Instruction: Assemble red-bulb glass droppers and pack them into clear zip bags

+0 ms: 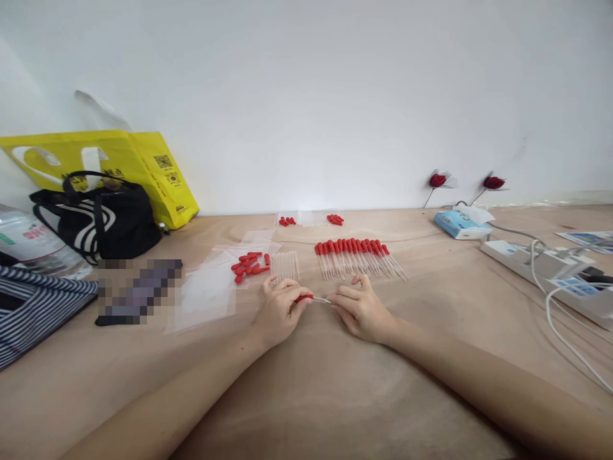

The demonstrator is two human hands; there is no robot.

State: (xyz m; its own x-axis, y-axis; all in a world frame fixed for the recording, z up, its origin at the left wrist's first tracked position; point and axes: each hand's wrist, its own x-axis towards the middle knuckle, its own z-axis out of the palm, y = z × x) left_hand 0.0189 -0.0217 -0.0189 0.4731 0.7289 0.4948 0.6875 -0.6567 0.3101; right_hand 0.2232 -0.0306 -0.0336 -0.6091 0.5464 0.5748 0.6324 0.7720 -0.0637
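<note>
Between my two hands lies a glass dropper, a clear thin tube point(320, 300) with a red rubber bulb point(304, 298) at its left end. My left hand point(283, 308) pinches the bulb. The fingers of my right hand point(361, 310) are closed on the tube's other end. Just beyond my right hand is a row of several droppers with red bulbs point(354, 246), tubes pointing toward me. Several bare glass tubes point(285, 264) lie side by side beyond my left hand. Left of them sits a small heap of loose red bulbs point(249, 266).
Clear plastic bags point(208, 291) lie at left, near a blurred dark item point(143, 294). Farther left stand a black bag point(119, 220), a yellow bag point(163, 172) and a large bottle point(38, 246). At right are a tissue pack point(460, 223) and a power strip point(536, 271) with cables.
</note>
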